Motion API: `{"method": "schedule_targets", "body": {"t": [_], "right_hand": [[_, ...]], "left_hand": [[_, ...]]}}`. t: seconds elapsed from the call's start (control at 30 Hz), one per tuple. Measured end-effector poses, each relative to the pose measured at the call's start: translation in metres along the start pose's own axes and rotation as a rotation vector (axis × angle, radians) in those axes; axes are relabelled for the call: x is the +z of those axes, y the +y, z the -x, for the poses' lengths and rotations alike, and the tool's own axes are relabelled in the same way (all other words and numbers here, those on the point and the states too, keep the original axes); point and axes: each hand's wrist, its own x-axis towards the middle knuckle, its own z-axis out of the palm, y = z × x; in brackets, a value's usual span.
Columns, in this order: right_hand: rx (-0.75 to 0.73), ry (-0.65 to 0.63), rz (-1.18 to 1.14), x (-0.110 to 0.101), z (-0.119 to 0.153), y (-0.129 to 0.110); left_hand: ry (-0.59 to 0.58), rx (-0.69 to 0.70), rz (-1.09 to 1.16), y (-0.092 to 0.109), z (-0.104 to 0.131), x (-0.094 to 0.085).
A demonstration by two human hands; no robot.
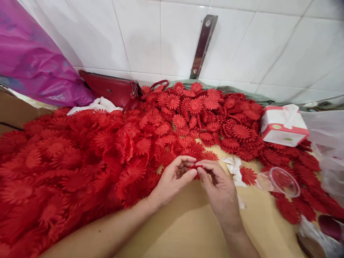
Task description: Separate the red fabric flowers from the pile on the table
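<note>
My left hand [174, 179] and my right hand [219, 186] meet above the tan table [188, 225], fingertips nearly touching. Between them is a small red petal piece [196, 167], pinched by the thumb and fingers of both hands; most of it is covered by the fingers. A large heap of red fabric-like flowers [77, 172] spreads to the left of my left hand. Behind my hands rises another pile of red flowers [196, 105]. One single red flower [247, 175] lies right of my right hand, beside a crumpled white tissue [234, 170].
A tissue pack [285, 125] and a clear plastic cup [285, 182] are at the right, among more red flowers [309, 186]. At the back left are a red purse [110, 89] and a purple bag [40, 57]. A metal bracket [202, 48] is on the tiled wall.
</note>
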Motion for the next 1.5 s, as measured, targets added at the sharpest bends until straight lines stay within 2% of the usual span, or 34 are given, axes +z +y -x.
{"method": "schedule_targets", "body": {"t": [0.23,0.33,0.47,0.57,0.63,0.7,0.83,0.9,0.97,1.1,1.17,1.23,1.27,1.4,1.43,1.5], "right_hand": [[0.074,0.100,0.005,-0.001,0.002,0.004],[0.023,0.118,0.013,-0.002,0.003,0.004],[-0.128,0.044,0.112,-0.003,0.002,0.001],[-0.084,-0.045,0.097,-0.002,0.003,0.001],[-0.029,-0.056,0.032,-0.002,0.003,0.003],[0.040,-0.007,-0.028,-0.005,0.002,0.006],[0.146,0.238,-0.181,-0.016,-0.006,0.013],[0.143,0.305,-0.271,-0.021,-0.011,0.015],[0.153,0.319,-0.357,-0.022,-0.014,0.015],[0.194,0.322,-0.463,-0.018,-0.015,0.015],[0.171,0.332,-0.451,-0.015,-0.014,0.014],[0.125,0.320,-0.374,-0.013,-0.010,0.011],[0.102,0.273,-0.313,-0.011,-0.008,0.008],[-0.028,-0.095,-0.054,-0.006,0.000,-0.006],[-0.072,-0.132,-0.009,-0.005,0.001,-0.008],[-0.116,-0.084,0.052,-0.006,0.001,-0.008]], "left_hand": [[0.097,-0.023,-0.104,-0.005,-0.006,0.001],[0.115,-0.058,-0.054,-0.004,-0.006,0.001],[0.103,-0.061,0.029,0.001,-0.006,0.001],[0.083,-0.057,0.017,0.003,-0.007,0.001],[0.060,-0.056,0.007,0.003,-0.006,0.001],[0.037,-0.056,0.001,0.001,-0.006,0.001],[0.031,-0.034,-0.041,-0.004,-0.001,0.001],[0.085,0.027,-0.070,-0.005,0.001,0.000],[0.189,0.132,-0.112,-0.007,0.002,-0.002],[0.464,0.477,-0.290,-0.011,-0.001,-0.005],[0.514,0.600,-0.421,-0.011,0.000,-0.004],[0.502,0.676,-0.580,-0.010,0.004,-0.002],[0.487,0.719,-0.667,-0.009,0.008,-0.001],[0.402,0.865,-0.934,-0.004,0.024,0.004],[0.380,0.892,-0.959,-0.003,0.027,0.004],[0.300,0.952,-0.964,-0.001,0.030,0.004]]}}
